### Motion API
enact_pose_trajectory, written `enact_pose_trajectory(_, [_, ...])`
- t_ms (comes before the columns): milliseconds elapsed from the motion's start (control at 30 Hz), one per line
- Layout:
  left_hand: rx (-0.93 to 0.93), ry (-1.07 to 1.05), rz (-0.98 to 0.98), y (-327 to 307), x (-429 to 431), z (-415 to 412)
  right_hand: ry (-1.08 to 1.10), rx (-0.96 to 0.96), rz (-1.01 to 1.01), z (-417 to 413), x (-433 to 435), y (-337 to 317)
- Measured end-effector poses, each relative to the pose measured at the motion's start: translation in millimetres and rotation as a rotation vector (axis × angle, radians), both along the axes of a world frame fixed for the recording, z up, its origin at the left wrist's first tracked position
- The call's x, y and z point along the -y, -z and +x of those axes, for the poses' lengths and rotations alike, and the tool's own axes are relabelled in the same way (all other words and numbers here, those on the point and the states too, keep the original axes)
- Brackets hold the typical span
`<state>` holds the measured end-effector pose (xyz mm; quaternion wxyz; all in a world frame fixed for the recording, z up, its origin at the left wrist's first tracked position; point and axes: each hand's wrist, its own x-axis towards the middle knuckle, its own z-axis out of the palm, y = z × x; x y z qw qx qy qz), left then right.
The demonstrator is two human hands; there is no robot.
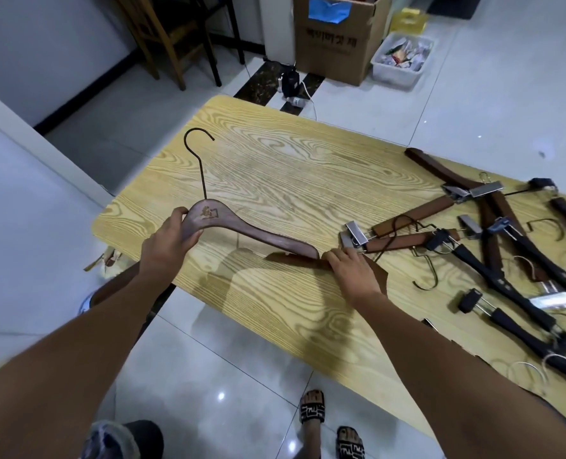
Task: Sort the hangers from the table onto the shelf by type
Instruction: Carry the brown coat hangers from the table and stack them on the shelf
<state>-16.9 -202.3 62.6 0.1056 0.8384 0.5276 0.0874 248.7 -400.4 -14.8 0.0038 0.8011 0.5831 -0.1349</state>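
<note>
Head view caught the coat hanger (pixel 242 231) held just over the table (pixel 275 167), left hand (pixel 167 241) clamped at its neck, right hand (pixel 353 270) pinching its end. Best to carry it level, hook clear of the clip hangers (pixel 473 226) nearby.

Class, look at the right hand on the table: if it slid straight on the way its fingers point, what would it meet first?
Probably the metal clip of the nearest clip hanger, just beyond the right hand; depth is uncertain.
</note>
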Motion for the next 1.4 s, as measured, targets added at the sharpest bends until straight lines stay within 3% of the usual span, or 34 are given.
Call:
enact_pose_trajectory(200, [0.012, 0.048, 0.016, -1, 11, 21, 0.404, 0.153, 0.019, 2, 43, 12])
enact_pose_trajectory(333, [0.033, 0.075, 0.008, 0, 16, 34, 0.697, 0.039, 0.006, -5, 60, 14])
enact_pose_trajectory(467, [0.035, 0.100, 0.004, 0, 21, 46, 0.818, -0.035, -0.139, -15, 71, 19])
enact_pose_trajectory(667, [0.015, 0.103, 0.018, -8, 27, 54, 0.678, 0.080, -0.077, -1, 78, 23])
enact_pose_trajectory(967, [0.000, 0.051, 0.059, -32, 28, 48, 0.706, -0.047, -0.013, 18, 64, -14])
enact_pose_trajectory(1400, [0.099, 0.009, 0.187, -122, 30, 47, 0.493, 0.065, 0.221, 67, 29, -134])
